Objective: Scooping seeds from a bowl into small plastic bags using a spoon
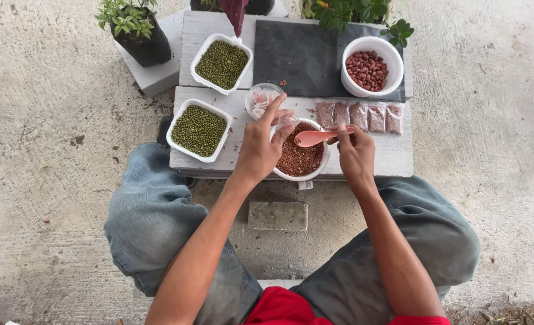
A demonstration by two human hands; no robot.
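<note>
Pink spoon (315, 137) in right hand (356, 153); five small filled packets (359, 117) just behind.

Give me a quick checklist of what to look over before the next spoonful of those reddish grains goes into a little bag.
1. Spoon in the right hand, over the bowl of reddish grains: ok.
2. Small clear bag pinched in the left hand fingertips: ok.
3. Bag mouth open: cannot tell, too small and clear.
4. Grains left in the bowl: ok, plenty.
5. Room beside the row of filled bags on the bench: ok, bare space in front of them.
6. Spills: not ok, a few grains on the dark mat.
</note>
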